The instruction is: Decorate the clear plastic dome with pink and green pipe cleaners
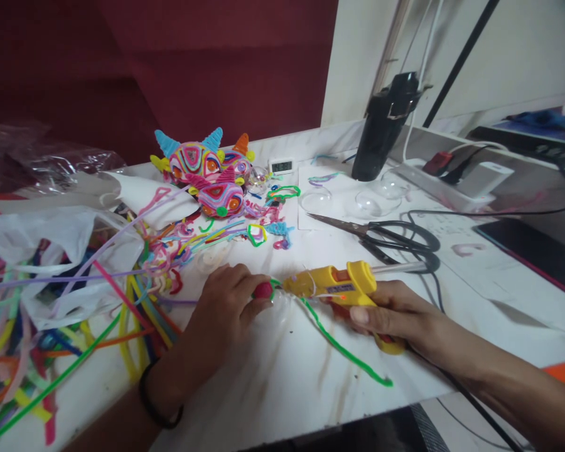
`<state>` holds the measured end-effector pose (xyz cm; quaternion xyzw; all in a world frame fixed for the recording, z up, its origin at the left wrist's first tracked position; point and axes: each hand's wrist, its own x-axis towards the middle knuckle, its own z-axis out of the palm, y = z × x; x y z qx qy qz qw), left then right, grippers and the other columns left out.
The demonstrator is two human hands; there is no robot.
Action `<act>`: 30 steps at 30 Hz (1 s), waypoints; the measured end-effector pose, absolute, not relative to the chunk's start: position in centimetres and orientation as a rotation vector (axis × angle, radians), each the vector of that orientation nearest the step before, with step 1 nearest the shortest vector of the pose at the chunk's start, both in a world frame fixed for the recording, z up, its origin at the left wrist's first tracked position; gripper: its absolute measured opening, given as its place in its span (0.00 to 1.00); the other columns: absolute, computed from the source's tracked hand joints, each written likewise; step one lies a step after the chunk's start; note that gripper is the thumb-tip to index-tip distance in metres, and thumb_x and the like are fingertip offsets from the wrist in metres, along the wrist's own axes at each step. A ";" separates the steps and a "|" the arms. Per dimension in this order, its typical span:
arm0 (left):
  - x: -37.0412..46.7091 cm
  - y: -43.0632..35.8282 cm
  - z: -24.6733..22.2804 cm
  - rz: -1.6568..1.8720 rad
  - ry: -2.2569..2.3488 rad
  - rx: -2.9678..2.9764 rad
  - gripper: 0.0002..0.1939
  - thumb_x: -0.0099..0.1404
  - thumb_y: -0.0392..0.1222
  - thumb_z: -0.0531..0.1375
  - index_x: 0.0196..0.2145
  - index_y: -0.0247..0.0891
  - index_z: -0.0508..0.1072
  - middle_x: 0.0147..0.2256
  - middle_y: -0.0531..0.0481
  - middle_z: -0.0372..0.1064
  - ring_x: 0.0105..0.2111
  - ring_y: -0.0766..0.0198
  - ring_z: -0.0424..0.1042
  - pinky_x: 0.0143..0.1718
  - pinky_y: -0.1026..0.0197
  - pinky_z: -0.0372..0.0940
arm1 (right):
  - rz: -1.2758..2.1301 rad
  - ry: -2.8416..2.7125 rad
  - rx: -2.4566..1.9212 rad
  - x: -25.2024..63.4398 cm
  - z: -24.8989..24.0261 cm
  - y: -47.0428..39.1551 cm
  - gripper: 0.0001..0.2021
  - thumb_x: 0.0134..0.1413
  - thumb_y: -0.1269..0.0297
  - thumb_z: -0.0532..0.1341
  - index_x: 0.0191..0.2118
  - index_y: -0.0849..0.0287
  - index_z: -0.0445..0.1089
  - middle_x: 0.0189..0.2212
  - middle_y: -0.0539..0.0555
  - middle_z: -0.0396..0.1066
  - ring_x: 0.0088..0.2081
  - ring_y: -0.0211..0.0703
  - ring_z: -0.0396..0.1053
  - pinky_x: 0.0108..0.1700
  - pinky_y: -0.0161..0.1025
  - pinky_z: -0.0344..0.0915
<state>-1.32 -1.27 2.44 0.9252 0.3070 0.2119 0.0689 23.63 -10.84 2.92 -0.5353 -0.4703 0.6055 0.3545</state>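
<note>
My right hand (390, 314) is wrapped round the handle of a yellow hot glue gun (332, 282). Its nozzle touches or nearly touches a small piece in my left hand (230, 298). Thumb and fingers there pinch a transparent plastic dome (275, 314) bearing a dark pink patch (263, 290) with green beside it; the fingers hide part of it. From under the nozzle a green pipe cleaner (346, 346) trails across the white table towards the right.
Colourful horned pipe-cleaner heads (202, 166) sit at the back. Loose pipe cleaners and plastic bags (61, 238) crowd the left. Black scissors (381, 235), transparent domes (367, 204), a black bottle (385, 125), a power strip (445, 185) and a phone (537, 251) lie right; cables cross there.
</note>
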 end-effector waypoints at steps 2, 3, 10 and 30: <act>-1.3 -1.3 2.5 0.629 0.929 2.789 0.08 0.67 0.41 0.58 0.42 0.36 0.72 0.32 0.49 0.66 0.34 0.59 0.66 0.38 0.54 0.61 | 1.563 -1.209 -1.378 23.5 2.9 -10.6 0.22 0.46 0.42 0.64 0.24 0.57 0.62 0.19 0.44 0.51 0.21 0.34 0.48 0.22 0.35 0.43; -1.3 -1.3 2.5 0.618 0.933 2.790 0.08 0.67 0.41 0.58 0.42 0.36 0.72 0.33 0.49 0.66 0.34 0.59 0.66 0.38 0.55 0.61 | 1.562 -1.208 -1.371 23.5 2.9 -10.5 0.22 0.46 0.42 0.64 0.23 0.57 0.62 0.19 0.44 0.51 0.21 0.34 0.49 0.22 0.35 0.43; -1.3 -1.3 2.4 0.645 0.943 2.789 0.08 0.66 0.41 0.58 0.41 0.36 0.73 0.32 0.49 0.66 0.34 0.58 0.66 0.38 0.54 0.62 | 1.535 -1.195 -1.374 23.2 2.9 -10.4 0.22 0.46 0.43 0.64 0.23 0.58 0.61 0.17 0.44 0.51 0.20 0.33 0.49 0.21 0.35 0.43; -1.4 -1.2 2.6 0.604 0.942 2.792 0.10 0.67 0.43 0.58 0.42 0.37 0.72 0.33 0.49 0.67 0.35 0.58 0.66 0.38 0.55 0.62 | 1.500 -1.249 -1.414 23.5 2.8 -11.2 0.21 0.46 0.42 0.64 0.30 0.58 0.70 0.20 0.45 0.53 0.21 0.34 0.50 0.21 0.34 0.45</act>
